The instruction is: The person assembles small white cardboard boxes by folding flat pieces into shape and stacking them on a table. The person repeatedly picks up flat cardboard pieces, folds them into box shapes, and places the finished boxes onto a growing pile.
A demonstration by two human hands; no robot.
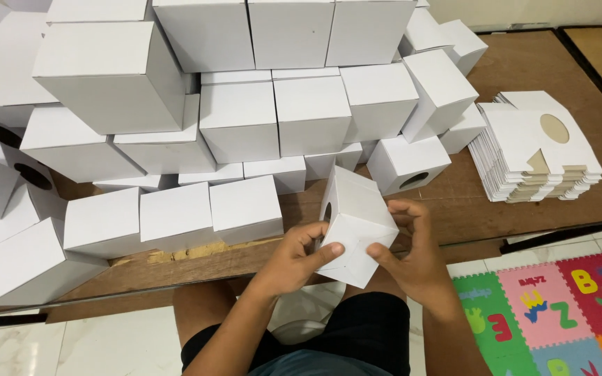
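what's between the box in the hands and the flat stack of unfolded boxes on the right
In the head view, one folded white cardboard box with a round hole and bare brown wooden tabletop lie between the held white box and the flat stack.

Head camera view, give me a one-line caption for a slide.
Both hands, left hand and right hand, hold a white box before stacked white boxes.

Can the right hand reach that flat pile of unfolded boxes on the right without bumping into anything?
Probably yes. The right hand is busy holding the white box together with the left hand, but bare wooden board lies between it and the stack of flat boxes, with nothing blocking.
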